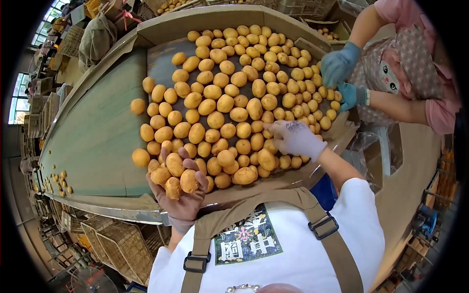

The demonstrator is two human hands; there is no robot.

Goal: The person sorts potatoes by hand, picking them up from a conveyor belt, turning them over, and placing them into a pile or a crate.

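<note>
My left hand (pixel 181 202), in a dusty brownish-pink glove, is turned palm up at the near edge of the sorting table. Several potatoes (pixel 174 164) rest in it, with the fingers curled up around them. Further right, my right hand (pixel 295 138), in a pale lilac glove, reaches over the spread of potatoes (pixel 225 103). Its fingers are stretched out to the left and touch potatoes near the middle right; I see nothing gripped in them. The yellow-brown potatoes vary in size, smaller ones lying toward the right.
A green conveyor belt (pixel 97 127) runs in from the left, with a few small potatoes far along it. Opposite, a co-worker's blue-gloved hands (pixel 340 64) work at the right end. Raised edges (pixel 210 18) border the table. Plastic crates (pixel 124 246) stand below left.
</note>
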